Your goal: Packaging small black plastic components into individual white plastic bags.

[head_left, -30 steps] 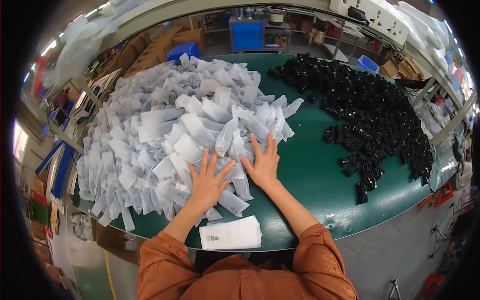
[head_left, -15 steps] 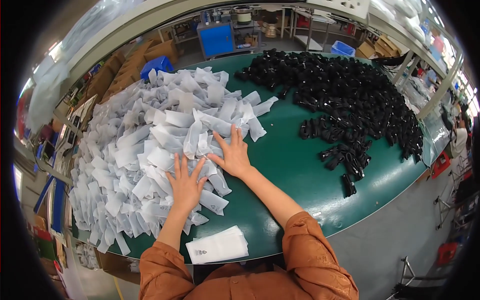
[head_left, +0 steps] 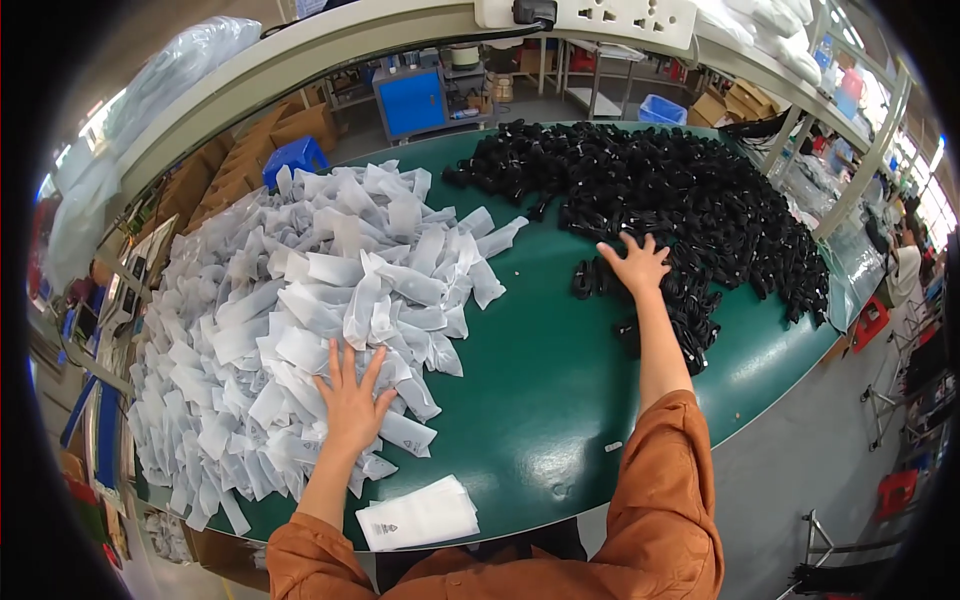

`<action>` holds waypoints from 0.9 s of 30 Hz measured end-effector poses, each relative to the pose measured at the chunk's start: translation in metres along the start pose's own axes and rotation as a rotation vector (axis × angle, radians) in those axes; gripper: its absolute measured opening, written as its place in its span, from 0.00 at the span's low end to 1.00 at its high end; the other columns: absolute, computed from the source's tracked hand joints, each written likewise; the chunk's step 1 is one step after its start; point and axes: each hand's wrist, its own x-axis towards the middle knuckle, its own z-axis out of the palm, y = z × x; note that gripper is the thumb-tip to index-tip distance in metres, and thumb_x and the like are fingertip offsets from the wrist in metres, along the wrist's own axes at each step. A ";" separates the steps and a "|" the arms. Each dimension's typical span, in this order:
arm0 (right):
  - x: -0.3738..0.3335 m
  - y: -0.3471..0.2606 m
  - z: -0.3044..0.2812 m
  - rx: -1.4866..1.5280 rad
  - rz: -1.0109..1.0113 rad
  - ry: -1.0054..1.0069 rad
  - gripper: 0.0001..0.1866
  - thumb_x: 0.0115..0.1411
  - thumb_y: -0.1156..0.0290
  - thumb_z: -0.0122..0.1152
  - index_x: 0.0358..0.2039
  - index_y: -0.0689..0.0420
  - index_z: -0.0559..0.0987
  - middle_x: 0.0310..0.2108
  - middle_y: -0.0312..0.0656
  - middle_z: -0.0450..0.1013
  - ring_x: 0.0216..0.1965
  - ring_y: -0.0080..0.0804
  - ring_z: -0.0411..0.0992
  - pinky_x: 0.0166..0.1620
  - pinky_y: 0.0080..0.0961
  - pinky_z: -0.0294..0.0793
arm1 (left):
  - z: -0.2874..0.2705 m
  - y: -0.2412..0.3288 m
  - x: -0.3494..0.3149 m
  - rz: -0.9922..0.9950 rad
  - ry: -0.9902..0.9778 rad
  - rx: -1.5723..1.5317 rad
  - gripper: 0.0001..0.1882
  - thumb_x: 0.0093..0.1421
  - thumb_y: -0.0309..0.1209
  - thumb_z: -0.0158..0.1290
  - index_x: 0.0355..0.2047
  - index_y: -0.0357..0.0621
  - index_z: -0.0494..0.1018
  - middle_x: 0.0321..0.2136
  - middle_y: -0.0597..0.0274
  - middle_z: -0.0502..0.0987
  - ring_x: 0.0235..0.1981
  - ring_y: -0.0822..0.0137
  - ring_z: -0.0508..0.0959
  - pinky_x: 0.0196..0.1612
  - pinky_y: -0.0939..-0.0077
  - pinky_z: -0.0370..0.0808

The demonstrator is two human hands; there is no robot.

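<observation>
My left hand (head_left: 352, 402) lies with spread fingers on the near right side of a big heap of frosted white plastic pouches (head_left: 270, 310). My right hand (head_left: 639, 268) has its fingers apart over the near part of a pile of black bundled cables (head_left: 680, 180); whether it touches them I cannot tell. Neither hand holds anything. A small stack of flat white pouches (head_left: 425, 512) lies at the table's near edge, just in front of me. Both heaps rest on a green tabletop (head_left: 530, 370).
A beige rail with a white power strip (head_left: 600, 18) crosses above the far side. Beyond the table stand a blue cabinet (head_left: 412, 103), a blue stool (head_left: 294, 158), a blue bin (head_left: 662, 110) and cardboard boxes (head_left: 215, 165). A small pale scrap (head_left: 613, 447) lies on the table near my right sleeve.
My right hand has left the white pouches and moved right to the black cables. My left hand stays on the pouch heap, slightly lower in view. The whole view has shifted a little.
</observation>
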 end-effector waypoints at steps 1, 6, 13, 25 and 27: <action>-0.007 -0.011 -0.003 -0.042 -0.008 -0.069 0.42 0.51 0.23 0.56 0.60 0.33 0.77 0.72 0.48 0.53 0.70 0.68 0.47 0.64 0.71 0.53 | 0.000 0.000 -0.004 0.009 -0.015 -0.008 0.38 0.57 0.43 0.62 0.68 0.64 0.63 0.73 0.48 0.47 0.75 0.44 0.39 0.61 0.16 0.46; -0.055 -0.052 0.001 0.045 -0.302 -0.096 0.34 0.48 0.33 0.66 0.51 0.39 0.84 0.68 0.46 0.57 0.70 0.71 0.46 0.62 0.70 0.55 | -0.009 0.000 -0.010 0.028 -0.048 -0.040 0.39 0.58 0.45 0.61 0.69 0.63 0.62 0.73 0.49 0.46 0.75 0.43 0.37 0.61 0.15 0.46; -0.158 -0.053 -0.017 0.098 -0.640 -0.095 0.30 0.49 0.40 0.70 0.50 0.38 0.83 0.68 0.45 0.59 0.68 0.71 0.50 0.61 0.64 0.60 | -0.035 0.005 -0.048 0.097 -0.033 -0.163 0.36 0.60 0.41 0.61 0.68 0.59 0.64 0.72 0.50 0.50 0.74 0.41 0.43 0.67 0.31 0.49; -0.290 -0.035 -0.083 0.185 -0.722 0.086 0.26 0.48 0.55 0.77 0.45 0.54 0.80 0.48 0.44 0.71 0.48 0.46 0.71 0.49 0.39 0.67 | -0.026 0.071 -0.169 0.169 -0.030 -0.837 0.10 0.55 0.23 0.64 0.38 0.41 0.78 0.35 0.55 0.75 0.36 0.54 0.78 0.38 0.65 0.76; -0.318 -0.033 -0.089 0.144 -0.705 -0.012 0.21 0.51 0.60 0.76 0.40 0.57 0.78 0.42 0.45 0.70 0.37 0.45 0.74 0.40 0.36 0.72 | -0.015 0.079 -0.172 0.197 -0.018 -0.788 0.12 0.55 0.25 0.64 0.39 0.41 0.77 0.35 0.55 0.75 0.36 0.54 0.78 0.38 0.65 0.76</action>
